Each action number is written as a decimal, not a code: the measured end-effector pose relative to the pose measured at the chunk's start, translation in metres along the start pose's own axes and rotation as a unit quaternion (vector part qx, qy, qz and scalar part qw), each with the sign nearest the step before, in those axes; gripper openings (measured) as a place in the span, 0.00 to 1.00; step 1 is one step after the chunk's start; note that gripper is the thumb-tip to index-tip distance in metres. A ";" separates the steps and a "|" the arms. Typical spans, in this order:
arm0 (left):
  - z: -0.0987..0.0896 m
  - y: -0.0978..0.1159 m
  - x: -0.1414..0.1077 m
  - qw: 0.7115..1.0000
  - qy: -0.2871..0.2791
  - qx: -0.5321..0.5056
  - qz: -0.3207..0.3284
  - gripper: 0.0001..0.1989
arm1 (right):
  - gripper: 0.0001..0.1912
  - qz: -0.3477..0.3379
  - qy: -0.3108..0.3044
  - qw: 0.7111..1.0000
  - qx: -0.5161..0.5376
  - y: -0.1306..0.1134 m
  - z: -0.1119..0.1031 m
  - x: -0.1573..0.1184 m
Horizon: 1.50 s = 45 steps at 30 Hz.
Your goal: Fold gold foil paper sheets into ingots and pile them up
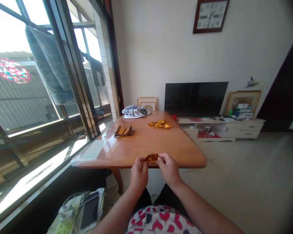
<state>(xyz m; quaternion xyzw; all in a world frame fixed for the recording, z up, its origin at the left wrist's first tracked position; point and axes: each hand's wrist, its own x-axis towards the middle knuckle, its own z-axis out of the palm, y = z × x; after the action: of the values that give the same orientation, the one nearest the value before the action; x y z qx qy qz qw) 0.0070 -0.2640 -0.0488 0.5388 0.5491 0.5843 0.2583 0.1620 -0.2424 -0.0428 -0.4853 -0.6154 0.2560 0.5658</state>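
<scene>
Sunlit glass of a sliding window (36,97) fills the room to the left of the person's fingers, with a dark quilted mat (47,65) hanging beyond the pane. Below and left of the fingers, a white power strip (63,227) lies beside a black smartphone (89,209). Ahead of the fingers stretches a glossy wooden table (146,146), its near edge just behind the hands. Up and to the left on it, a folded piece of gold foil (123,131) sits on a dark wrapper (117,135), and a grey cloth bundle (136,112) lies farther off near the far end. The left hand (139,174) and right hand (169,169) are raised close together, and the fingers of both are pinched on a crumpled gold foil wrapper (151,158), which sits between them at the table's near edge. Straight ahead of the fingers, a loose heap of gold foil (160,123) lies on the far half of the table. Well off to the right, a black television (195,99) stands on a white cabinet (219,130) below a wall clock (210,16), and a framed picture (243,102) leans farther right.
</scene>
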 end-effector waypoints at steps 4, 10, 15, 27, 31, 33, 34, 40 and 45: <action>-0.002 0.006 -0.001 1.000 0.001 -0.010 0.010 0.10 | 0.11 -0.013 -0.007 1.000 -0.016 -0.002 0.001 -0.002; -0.005 0.012 -0.003 0.996 0.001 0.074 0.039 0.14 | 0.12 -0.028 -0.016 0.999 -0.042 -0.005 0.004 -0.005; -0.003 0.009 -0.004 0.996 -0.014 0.070 0.051 0.16 | 0.12 -0.035 -0.013 0.998 -0.060 -0.007 0.004 -0.004; 0.002 0.000 0.053 0.995 -0.097 0.000 0.010 0.19 | 0.10 0.145 -0.037 0.982 0.116 -0.003 -0.001 0.052; 0.013 -0.001 0.090 0.995 -0.101 -0.012 0.017 0.20 | 0.06 0.178 -0.039 0.974 0.136 -0.004 -0.001 0.086; 0.020 -0.001 0.105 0.995 -0.098 -0.018 0.023 0.18 | 0.04 0.196 -0.040 0.969 0.144 0.000 0.002 0.101; 0.024 -0.001 0.112 0.995 -0.097 -0.023 0.026 0.17 | 0.04 0.205 -0.041 0.967 0.148 0.002 0.003 0.108; 0.042 -0.003 0.145 0.988 -0.130 -0.082 0.008 0.21 | 0.03 0.260 -0.053 0.948 0.176 0.021 0.011 0.144; 0.049 -0.006 0.171 0.970 -0.164 -0.152 -0.090 0.33 | 0.03 0.287 -0.053 0.938 0.189 0.034 0.011 0.168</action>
<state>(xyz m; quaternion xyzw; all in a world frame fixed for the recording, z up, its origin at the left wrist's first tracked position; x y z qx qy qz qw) 0.0010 -0.0922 -0.0039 0.5298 0.4502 0.5391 0.4755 0.1804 -0.0778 0.0007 -0.5112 -0.4195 0.5447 0.5158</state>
